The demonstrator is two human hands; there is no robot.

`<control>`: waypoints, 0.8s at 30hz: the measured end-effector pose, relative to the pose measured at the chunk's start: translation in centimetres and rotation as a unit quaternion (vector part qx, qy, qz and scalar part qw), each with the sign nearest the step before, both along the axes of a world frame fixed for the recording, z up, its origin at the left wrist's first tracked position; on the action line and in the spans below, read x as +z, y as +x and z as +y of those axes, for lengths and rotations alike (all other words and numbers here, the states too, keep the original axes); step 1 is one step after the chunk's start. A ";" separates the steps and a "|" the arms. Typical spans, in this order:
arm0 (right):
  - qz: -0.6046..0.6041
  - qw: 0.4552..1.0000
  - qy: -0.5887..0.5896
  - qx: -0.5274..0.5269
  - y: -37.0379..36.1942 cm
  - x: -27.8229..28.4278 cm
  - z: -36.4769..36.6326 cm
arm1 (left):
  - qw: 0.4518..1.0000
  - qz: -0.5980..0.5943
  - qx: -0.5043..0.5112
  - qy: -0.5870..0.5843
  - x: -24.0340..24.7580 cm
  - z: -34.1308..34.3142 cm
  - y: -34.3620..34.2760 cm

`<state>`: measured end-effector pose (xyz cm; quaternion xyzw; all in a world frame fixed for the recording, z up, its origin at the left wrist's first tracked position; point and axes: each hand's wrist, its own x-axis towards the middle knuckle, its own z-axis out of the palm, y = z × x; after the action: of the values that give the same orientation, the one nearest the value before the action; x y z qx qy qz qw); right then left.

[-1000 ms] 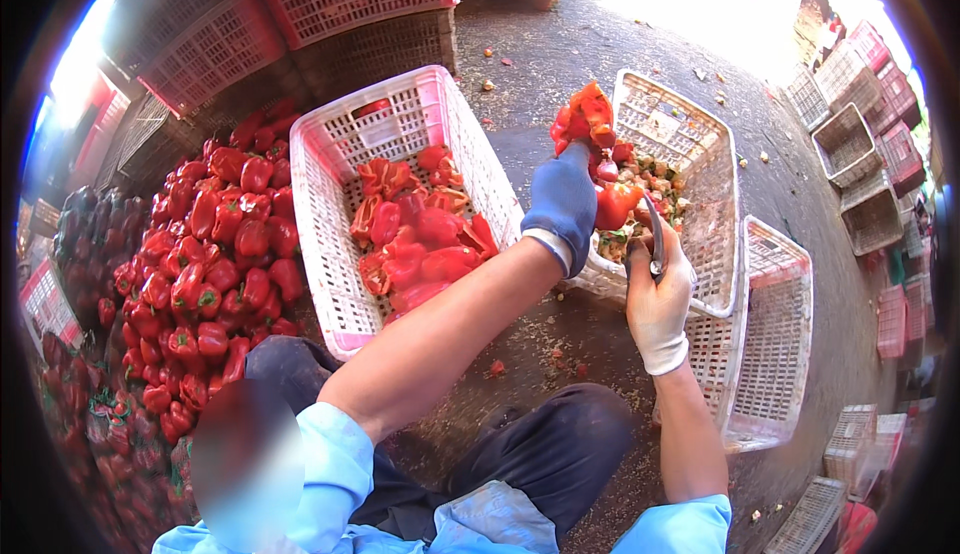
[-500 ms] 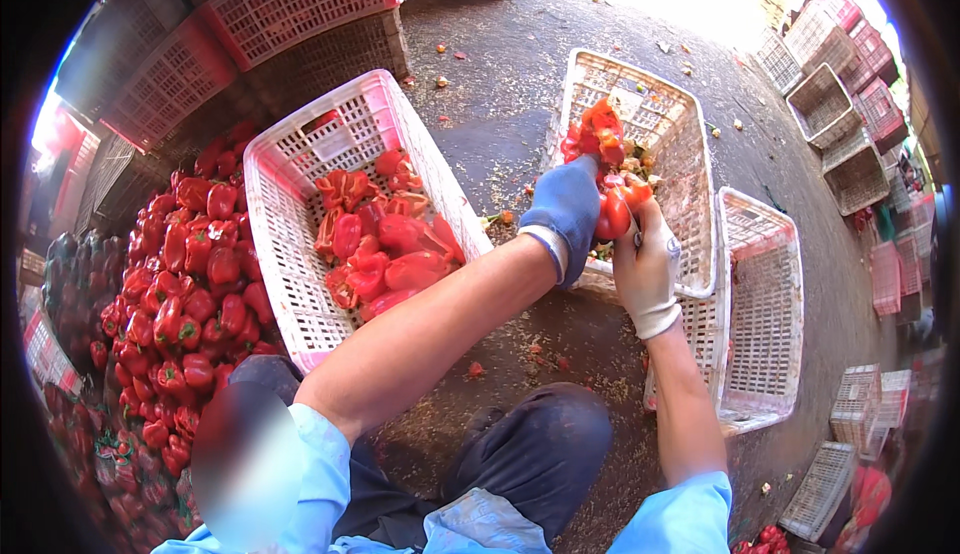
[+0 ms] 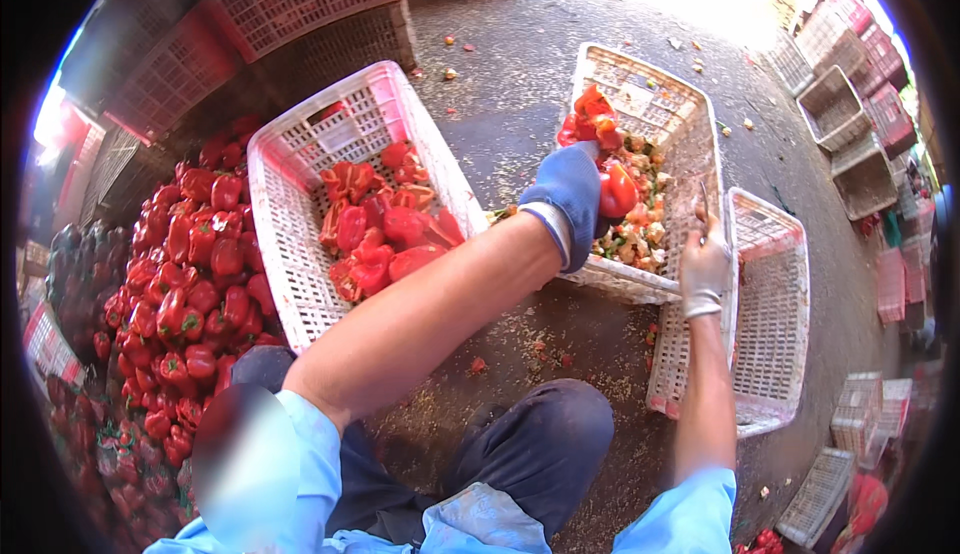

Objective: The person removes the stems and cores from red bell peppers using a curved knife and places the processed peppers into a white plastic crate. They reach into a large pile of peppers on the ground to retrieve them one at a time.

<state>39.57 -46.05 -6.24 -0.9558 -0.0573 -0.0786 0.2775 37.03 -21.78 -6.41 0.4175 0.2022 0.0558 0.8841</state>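
Seen from my remote station: a heap of whole red peppers (image 3: 190, 274) lies on the floor at left, beside a white crate (image 3: 290, 224) holding cut pepper pieces (image 3: 385, 234). A second crate (image 3: 690, 124) holds trimmings. Above it, my blue-gloved left hand (image 3: 572, 199) grips a red pepper (image 3: 616, 192); my white-gloved right hand (image 3: 705, 269) is closed around a small knife (image 3: 704, 201).

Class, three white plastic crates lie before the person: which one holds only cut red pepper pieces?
The left crate, beside the pepper pile. The middle crate holds pale scraps under the hands; the right crate looks empty.
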 end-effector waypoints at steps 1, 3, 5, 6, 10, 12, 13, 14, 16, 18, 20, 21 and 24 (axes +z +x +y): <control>-0.013 0.999 -0.025 0.016 0.4 -0.7 -0.6 | 1.000 0.009 0.008 0.000 0.1 1.2 -0.7; -0.095 0.993 -0.008 0.076 2.4 -4.4 -2.3 | 0.998 0.019 0.013 0.066 0.1 4.4 -2.4; -0.035 0.996 0.007 0.076 1.5 -3.9 -2.0 | 0.992 0.037 0.020 0.115 1.8 8.0 -5.9; 0.005 0.997 0.012 0.078 1.1 -3.1 -0.9 | 0.988 0.046 0.031 0.144 3.2 10.3 -8.0; -0.062 0.990 0.038 0.118 4.3 -6.4 -5.6 | 0.626 0.053 0.022 0.778 9.7 18.5 -13.4; -0.046 0.978 0.130 0.154 5.7 -8.2 -3.5 | 0.738 0.070 0.123 0.660 9.5 24.7 -15.2; -0.047 0.971 0.159 0.174 5.6 -8.1 -2.2 | 0.782 0.064 0.182 0.592 9.2 27.7 -16.1; -0.065 0.968 0.158 0.184 5.6 -7.1 -2.1 | 0.795 0.068 0.198 0.570 9.4 29.5 -16.8; -0.119 0.959 0.114 0.232 4.2 -5.0 0.1 | 0.651 0.076 0.073 0.752 9.6 31.7 -21.0; -0.130 0.950 0.071 0.273 2.2 -3.4 2.1 | 0.571 0.169 -0.095 0.798 10.3 33.3 -25.3; -0.056 0.947 0.088 0.304 0.0 -3.1 5.8 | 0.546 0.180 -0.107 0.811 8.7 37.5 -33.0; -0.019 0.945 0.102 0.311 -0.7 -3.2 7.2 | 0.455 0.151 -0.129 0.868 6.6 40.5 -37.5; 0.026 0.939 0.106 0.325 -2.8 -2.8 9.1 | 0.548 0.375 -0.126 0.737 3.7 40.9 -44.4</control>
<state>36.73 -36.96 -9.01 -0.8517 -0.3488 0.0353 0.3894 -7.34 19.14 -2.72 0.9267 0.3490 -0.0882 0.1075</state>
